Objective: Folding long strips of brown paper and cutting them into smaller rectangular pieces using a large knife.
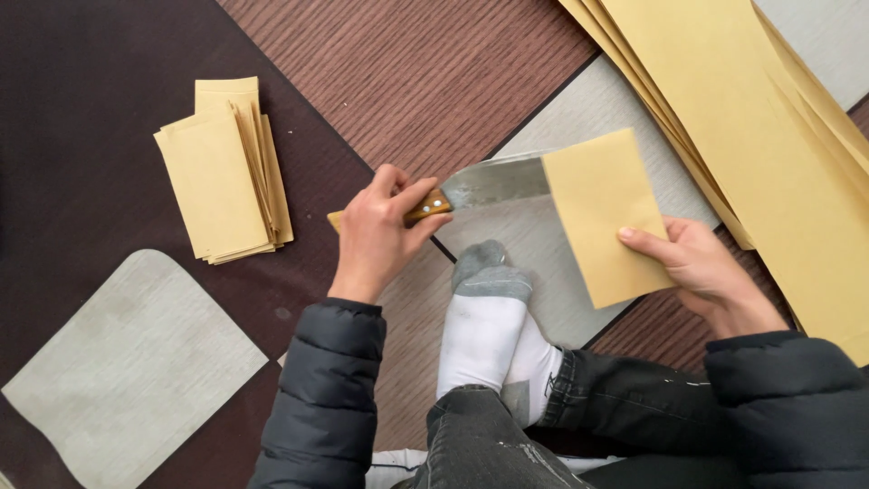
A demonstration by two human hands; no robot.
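My left hand (pixel 378 231) grips the wooden handle of a broad steel knife (pixel 493 181), whose blade runs to the right and slips under a folded piece of tan paper (pixel 602 213). My right hand (pixel 701 267) holds that tan piece by its lower right side, thumb on top. The blade's tip is hidden by the paper. Both hands hover over the floor just beyond my white-and-grey socked feet (pixel 489 312).
A stack of small cut tan sheets (pixel 226 172) lies on the floor at the left. A pile of large tan sheets (pixel 769 118) fans out at the upper right. The floor has dark, wood-grain and grey patches.
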